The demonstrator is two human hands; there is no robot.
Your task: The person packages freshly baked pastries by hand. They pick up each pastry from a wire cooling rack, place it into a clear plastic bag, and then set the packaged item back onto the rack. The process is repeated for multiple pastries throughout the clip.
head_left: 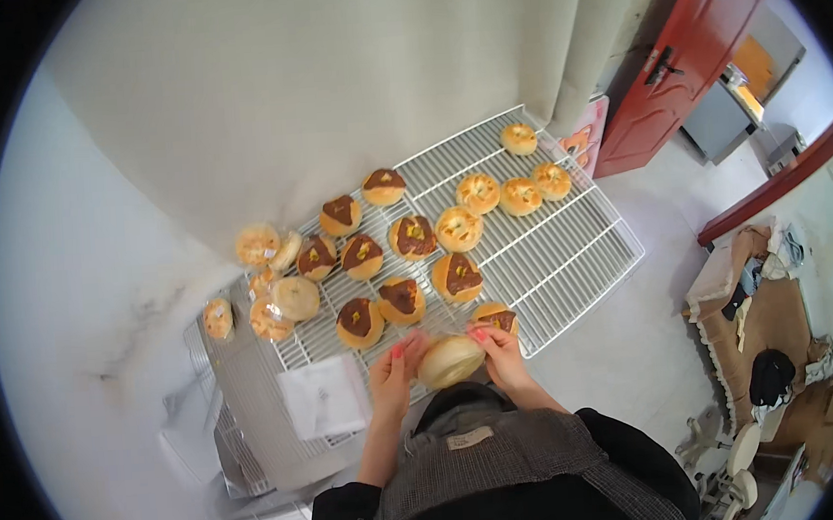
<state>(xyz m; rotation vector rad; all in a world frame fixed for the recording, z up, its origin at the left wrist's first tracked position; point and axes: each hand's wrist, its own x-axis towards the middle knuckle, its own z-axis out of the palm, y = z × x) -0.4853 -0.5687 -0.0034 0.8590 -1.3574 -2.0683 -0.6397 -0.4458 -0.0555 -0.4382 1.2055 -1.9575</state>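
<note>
Left grip (390, 374): curled nearly closed, holding bun (450, 363) by left side
Right grip (505, 358): and there, pinching right edge!
Rack (560, 261): dotted with brown-topped buns (413, 237)

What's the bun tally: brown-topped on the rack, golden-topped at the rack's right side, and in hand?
Brown-topped buns: 9
Golden-topped buns: 5
Held bun: 1
Total: 15

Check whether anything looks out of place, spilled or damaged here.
Nothing looks spilled on the wire rack. Slightly untidy: wrapped buns heaped at its left end, some tipped, whereas the brown-topped buns lie in one layer. Dark smudges also stand out on the pale wall.
</note>
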